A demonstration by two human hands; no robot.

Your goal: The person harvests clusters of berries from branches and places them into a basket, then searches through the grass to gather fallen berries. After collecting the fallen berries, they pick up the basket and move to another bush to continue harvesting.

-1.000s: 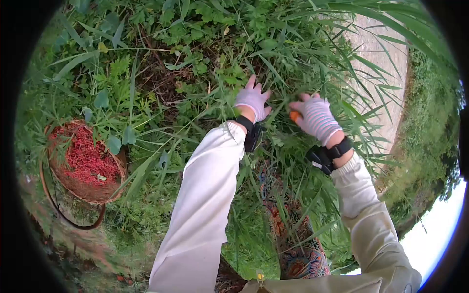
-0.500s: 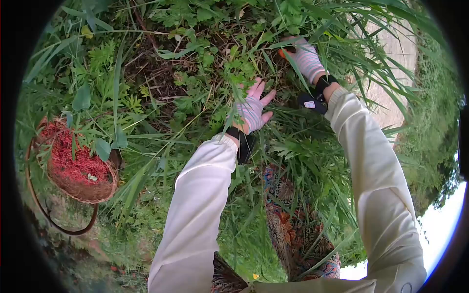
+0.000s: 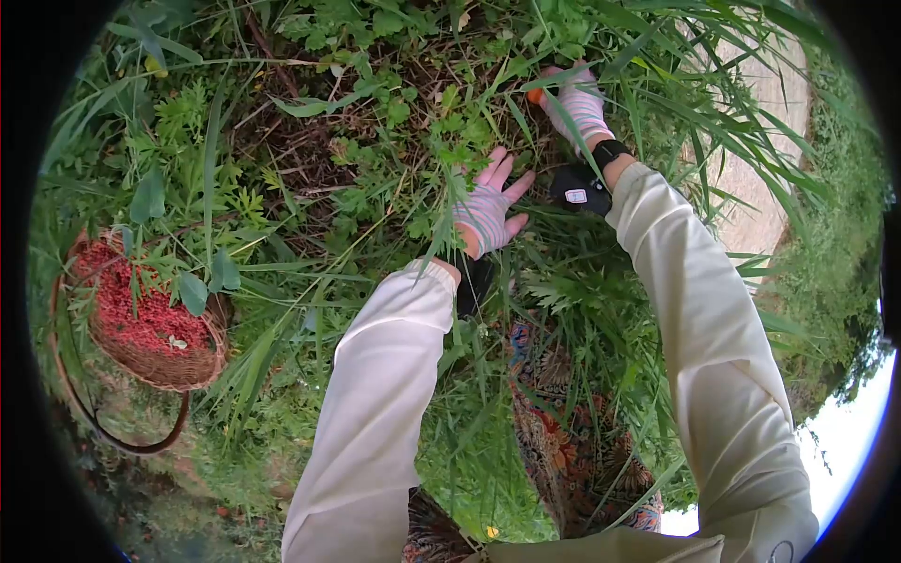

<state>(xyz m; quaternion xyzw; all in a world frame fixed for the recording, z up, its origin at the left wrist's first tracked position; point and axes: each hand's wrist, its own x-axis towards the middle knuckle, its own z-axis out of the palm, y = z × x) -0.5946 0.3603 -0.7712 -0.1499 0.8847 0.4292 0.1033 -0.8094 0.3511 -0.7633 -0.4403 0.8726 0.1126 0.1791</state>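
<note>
My left hand (image 3: 486,214), in a pink-and-grey striped fingerless glove, is spread over the grass and low leafy weeds (image 3: 460,141), fingers apart and holding nothing. Up and to the right, my right hand (image 3: 577,105) in a matching glove is closed around something with an orange end (image 3: 535,96). Only that bit shows beside the fingers; the rest is hidden by the hand and leaves, so I cannot tell its kind. Grass blades cross in front of this hand. A dark band with a black box-like piece (image 3: 580,192) sits at my right wrist.
A wicker basket (image 3: 174,373) with a curved handle stands at the left, holding many small red berries or buds (image 3: 141,305). Dry stems and bare soil (image 3: 305,155) lie ahead of my left hand. Tall grass lines a pale paved strip (image 3: 760,122) on the right.
My right hand has shifted slightly up and to the left, with the orange-ended thing still in it. My left hand stays spread in nearly the same place.
</note>
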